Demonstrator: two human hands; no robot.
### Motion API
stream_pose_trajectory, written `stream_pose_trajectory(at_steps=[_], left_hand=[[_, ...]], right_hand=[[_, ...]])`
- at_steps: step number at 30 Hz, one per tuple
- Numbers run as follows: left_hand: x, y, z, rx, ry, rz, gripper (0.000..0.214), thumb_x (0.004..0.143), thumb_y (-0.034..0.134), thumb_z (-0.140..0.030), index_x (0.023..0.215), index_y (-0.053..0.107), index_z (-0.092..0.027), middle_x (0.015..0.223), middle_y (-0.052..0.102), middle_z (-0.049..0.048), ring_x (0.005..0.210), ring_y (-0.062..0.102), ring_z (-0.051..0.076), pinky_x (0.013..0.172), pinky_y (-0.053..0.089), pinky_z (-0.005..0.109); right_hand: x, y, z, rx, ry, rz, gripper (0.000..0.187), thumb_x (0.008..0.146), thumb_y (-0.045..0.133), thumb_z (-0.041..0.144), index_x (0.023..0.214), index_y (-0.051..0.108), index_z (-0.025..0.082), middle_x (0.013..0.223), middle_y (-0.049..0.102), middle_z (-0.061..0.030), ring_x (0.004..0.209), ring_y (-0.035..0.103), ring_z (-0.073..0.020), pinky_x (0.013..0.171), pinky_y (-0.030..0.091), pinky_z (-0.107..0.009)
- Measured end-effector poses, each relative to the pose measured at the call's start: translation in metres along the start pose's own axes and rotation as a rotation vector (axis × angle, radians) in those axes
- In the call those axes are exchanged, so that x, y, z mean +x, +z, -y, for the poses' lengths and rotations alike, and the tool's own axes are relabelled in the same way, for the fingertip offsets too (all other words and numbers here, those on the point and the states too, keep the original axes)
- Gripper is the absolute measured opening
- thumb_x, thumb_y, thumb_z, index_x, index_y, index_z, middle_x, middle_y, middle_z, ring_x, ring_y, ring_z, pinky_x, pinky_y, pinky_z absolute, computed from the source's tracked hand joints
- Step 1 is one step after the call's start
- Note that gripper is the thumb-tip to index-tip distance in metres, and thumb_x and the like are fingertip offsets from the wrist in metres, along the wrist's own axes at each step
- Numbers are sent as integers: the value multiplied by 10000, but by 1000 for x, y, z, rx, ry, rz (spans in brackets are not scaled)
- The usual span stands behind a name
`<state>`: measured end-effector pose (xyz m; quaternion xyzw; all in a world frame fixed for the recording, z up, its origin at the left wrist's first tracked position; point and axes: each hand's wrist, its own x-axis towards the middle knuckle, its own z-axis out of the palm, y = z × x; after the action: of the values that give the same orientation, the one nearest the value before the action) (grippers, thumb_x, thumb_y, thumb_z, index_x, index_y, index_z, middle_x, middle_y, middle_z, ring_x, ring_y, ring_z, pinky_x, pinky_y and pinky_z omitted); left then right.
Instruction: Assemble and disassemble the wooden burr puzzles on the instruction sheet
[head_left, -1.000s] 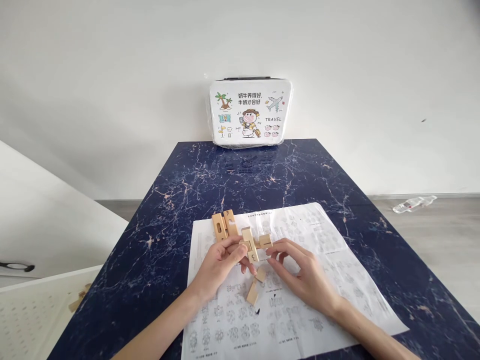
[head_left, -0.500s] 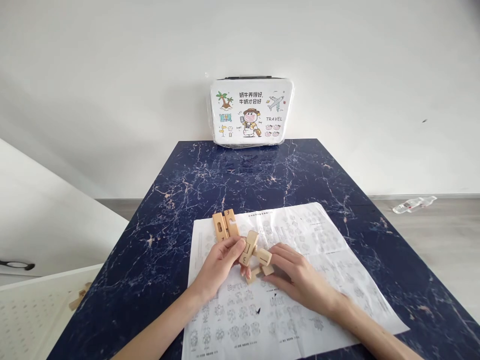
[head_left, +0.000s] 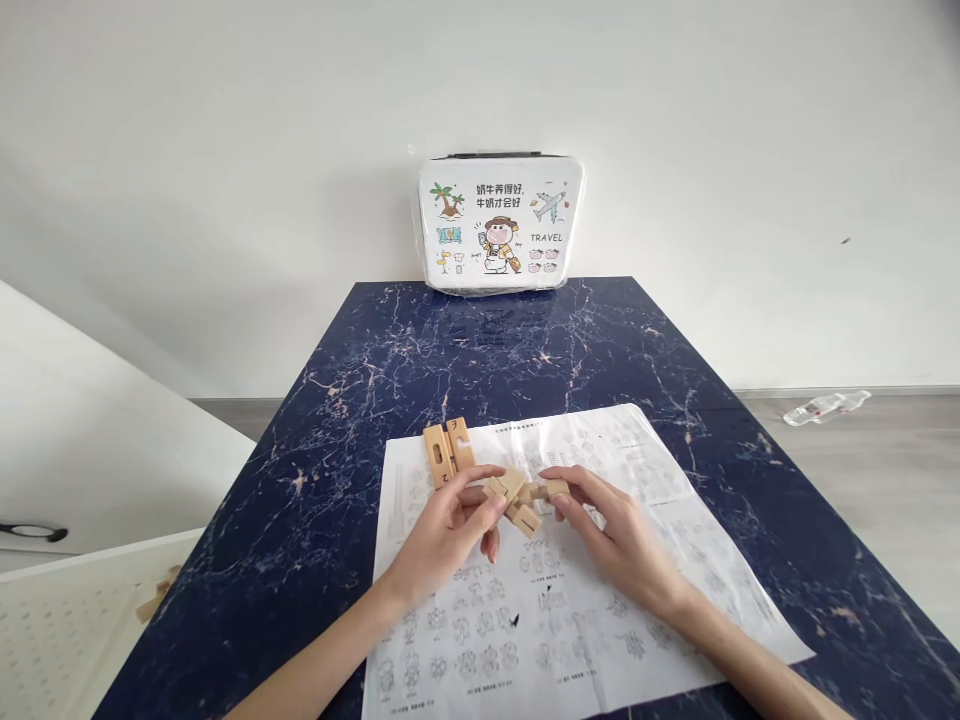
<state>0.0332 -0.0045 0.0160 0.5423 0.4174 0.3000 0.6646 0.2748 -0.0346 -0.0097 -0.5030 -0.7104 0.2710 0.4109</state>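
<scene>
Above the printed sheet [head_left: 570,620], my left hand [head_left: 442,535] pinches a cluster of pale notched wooden puzzle blocks [head_left: 529,520] between thumb and fingers. One block in the cluster points down and to the right. My right hand [head_left: 619,530] grips the end of another notched wooden block [head_left: 557,489] on the cluster's right side. This block touches or overlaps the others; whether they interlock I cannot tell. Just beyond my left hand, two numbered wooden pieces [head_left: 450,450] lie side by side on the sheet's upper left part.
A white case [head_left: 502,225] with cartoon prints leans against the wall at the far end of the blue marbled table [head_left: 465,370]. Down on the left is a white perforated basket [head_left: 67,620] with some wooden pieces [head_left: 157,595]. A clear plastic item [head_left: 827,406] lies on the floor at right.
The cluster has been turned in my left hand. My right hand has moved up slightly, and the block it grips now sits at the cluster's upper right instead of below.
</scene>
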Motion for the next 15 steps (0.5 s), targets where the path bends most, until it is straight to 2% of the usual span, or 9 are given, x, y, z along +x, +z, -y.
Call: stream_pose_trajectory(at_steps=[3, 6, 11, 15], left_hand=[[-3, 2, 2, 55, 18, -55, 420, 1054, 636, -540, 1317, 572, -218, 762, 617, -33, 629, 603, 146, 677, 499, 301], [-4, 4, 2, 131, 83, -102, 367, 1069, 605, -534, 1258, 584, -221, 791, 607, -26, 634, 589, 141, 659, 494, 293], [-5, 6, 6, 241, 130, -83, 346, 1094, 554, -522, 1261, 573, -220, 763, 583, -31, 626, 573, 147, 661, 503, 304], [-5, 4, 10, 341, 149, -69, 356, 1124, 489, -518, 1312, 567, -226, 739, 565, -35, 648, 564, 157, 683, 487, 314]], right_hand=[[-3, 1, -1, -29, -77, 31, 258, 1151, 460, 336, 1342, 613, 256, 963, 725, -61, 770, 721, -214, 672, 628, -349], [-6, 2, -3, -93, -147, 23, 184, 1143, 493, 314, 1291, 581, 250, 972, 715, -61, 747, 697, -205, 643, 604, -337], [-6, 4, -2, -122, -292, 24, 158, 1149, 510, 277, 1289, 571, 237, 1029, 738, -73, 729, 689, -182, 658, 599, -330], [-8, 6, -1, -125, -322, 75, 139, 1144, 534, 258, 1268, 592, 232, 950, 726, -51, 728, 689, -182, 637, 585, -317]])
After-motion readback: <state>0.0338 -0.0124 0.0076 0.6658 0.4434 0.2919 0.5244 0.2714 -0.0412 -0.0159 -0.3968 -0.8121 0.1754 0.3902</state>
